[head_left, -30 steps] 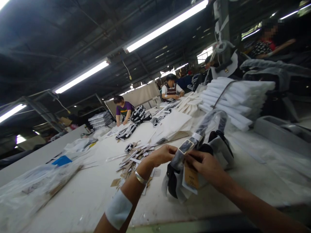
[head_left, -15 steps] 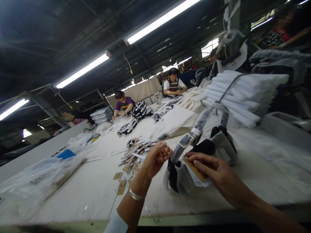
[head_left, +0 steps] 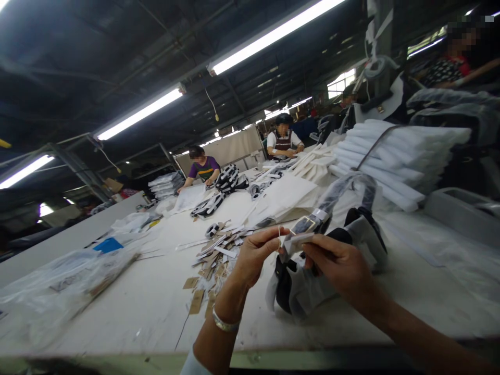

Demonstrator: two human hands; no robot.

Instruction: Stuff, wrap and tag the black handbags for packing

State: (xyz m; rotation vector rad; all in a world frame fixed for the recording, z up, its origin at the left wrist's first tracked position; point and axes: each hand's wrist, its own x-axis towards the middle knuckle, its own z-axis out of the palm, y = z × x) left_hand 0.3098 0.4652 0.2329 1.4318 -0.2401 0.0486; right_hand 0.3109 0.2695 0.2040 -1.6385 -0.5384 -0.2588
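Observation:
A handbag (head_left: 312, 289) in pale wrapping with black parts stands on the table in front of me. Its plastic-wrapped strap (head_left: 332, 194) arches up and carries a gold-coloured buckle (head_left: 308, 225). My right hand (head_left: 346, 263) pinches a hang tag (head_left: 300, 240) beside the strap, thumb and fingers closed on its edge. With thumb and forefinger together, my left hand (head_left: 253, 254) grips the tag's thin string (head_left: 279, 235), which loops up over the fingertips. Whether the string passes around the strap is hidden by the tag and fingers.
Loose hang tags (head_left: 213, 255) lie heaped left of the bag. Clear plastic bags (head_left: 70, 281) and a blue piece (head_left: 108, 245) lie farther left. White padding (head_left: 394, 156) is stacked behind at right. Two co-workers (head_left: 203, 167) sit across the table (head_left: 156, 307).
My right hand has raised the tag from beside the bag up to the strap, close to my left hand. The tag's pale side now shows instead of its brown one.

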